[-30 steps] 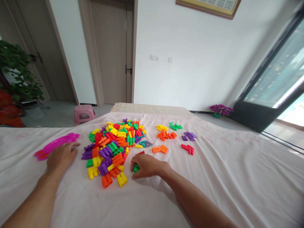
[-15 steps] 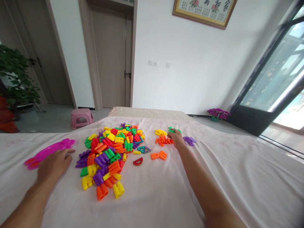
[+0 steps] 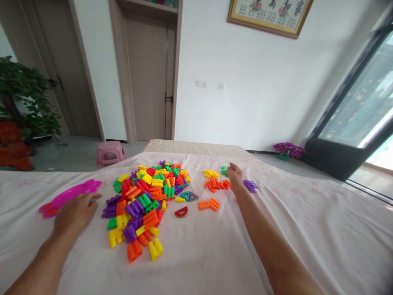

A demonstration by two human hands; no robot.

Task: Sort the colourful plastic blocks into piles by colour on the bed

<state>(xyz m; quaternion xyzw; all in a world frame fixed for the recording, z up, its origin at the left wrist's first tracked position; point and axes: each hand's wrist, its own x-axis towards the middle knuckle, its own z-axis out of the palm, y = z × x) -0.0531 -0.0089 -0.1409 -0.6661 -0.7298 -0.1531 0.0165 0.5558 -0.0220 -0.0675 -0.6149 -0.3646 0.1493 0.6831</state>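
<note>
The right hand [image 3: 235, 177] reaches over the far side of the pale cloth [image 3: 196, 250], just beside the green pieces [image 3: 224, 170], covering part of that little group; its fingers point away and hide one another, so whether they pinch a piece or are empty is impossible to make out. Between that hand and the heap lie the yellow group [image 3: 211, 173], the orange cluster [image 3: 221, 184] and, nearer, a few more orange pieces [image 3: 208, 204]; the purple group [image 3: 251, 186] sits right of the wrist. The left hand [image 3: 76, 213] is loosely spread, thumb apart from the fingers, with nothing seen in its grasp; it overlaps the magenta tray [image 3: 73, 196], hiding its near edge, and contact is unclear. The large mixed heap [image 3: 144, 200] lies right of this hand, its lower pieces buried beneath others. Beside it, a red half-round piece [image 3: 181, 212] and two triangles [image 3: 189, 196] lie fully in sight. Both forearms run off the bottom edge, and the framed picture [image 3: 270, 16] is cut by the top.
</note>
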